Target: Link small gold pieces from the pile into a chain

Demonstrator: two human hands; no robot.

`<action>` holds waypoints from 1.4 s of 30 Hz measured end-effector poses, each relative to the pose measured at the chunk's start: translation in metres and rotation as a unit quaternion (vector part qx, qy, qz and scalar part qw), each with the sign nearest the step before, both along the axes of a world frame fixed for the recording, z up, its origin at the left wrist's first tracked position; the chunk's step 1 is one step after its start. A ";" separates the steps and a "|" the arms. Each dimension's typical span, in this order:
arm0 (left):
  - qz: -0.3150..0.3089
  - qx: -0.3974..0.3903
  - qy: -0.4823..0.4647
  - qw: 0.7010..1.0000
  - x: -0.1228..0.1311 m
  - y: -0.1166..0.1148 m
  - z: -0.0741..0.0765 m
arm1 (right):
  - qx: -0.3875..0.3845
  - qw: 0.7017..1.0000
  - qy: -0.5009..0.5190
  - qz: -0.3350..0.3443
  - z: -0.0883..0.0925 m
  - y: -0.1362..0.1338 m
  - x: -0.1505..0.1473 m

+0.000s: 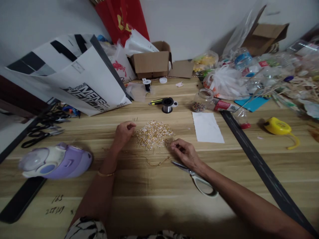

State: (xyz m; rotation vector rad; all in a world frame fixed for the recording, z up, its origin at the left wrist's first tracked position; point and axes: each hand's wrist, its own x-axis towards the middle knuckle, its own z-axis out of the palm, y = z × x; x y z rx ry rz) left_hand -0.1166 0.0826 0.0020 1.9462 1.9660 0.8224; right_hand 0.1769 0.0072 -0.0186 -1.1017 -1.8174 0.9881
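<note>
A loose pile of small gold and silver beads (152, 134) lies on the wooden table between my hands. Left of the pile, my left hand (124, 133) has its fingers curled, thumb close to the fingertips; anything pinched there is too small to make out. At the pile's lower right edge, my right hand (183, 151) pinches with thumb and forefinger, and what it holds cannot be made out. A thin gold beaded chain (159, 164) lies on the table below the pile. White-handled scissors (203, 186) rest partly beneath my right wrist, blades pointing left.
Behind the pile stand a wire spool (167, 105), a yellow cutter (156, 101) and a jar of beads (202, 101). White paper (208, 127) and a tape measure (277, 126) lie right. A purple device (59, 162), black phone (21, 199) and paper bag (87, 79) are left.
</note>
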 end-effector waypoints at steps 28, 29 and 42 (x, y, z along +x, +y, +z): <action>-0.335 -0.092 0.121 0.930 0.051 -0.025 0.003 | -0.002 1.000 0.003 -0.006 -0.001 0.000 0.000; -0.334 -0.089 0.123 0.930 0.052 -0.026 0.003 | -0.002 1.000 0.003 -0.004 -0.001 0.000 0.000; -0.332 -0.061 0.132 0.932 0.063 -0.029 0.006 | -0.002 1.000 0.010 -0.006 -0.003 0.001 0.000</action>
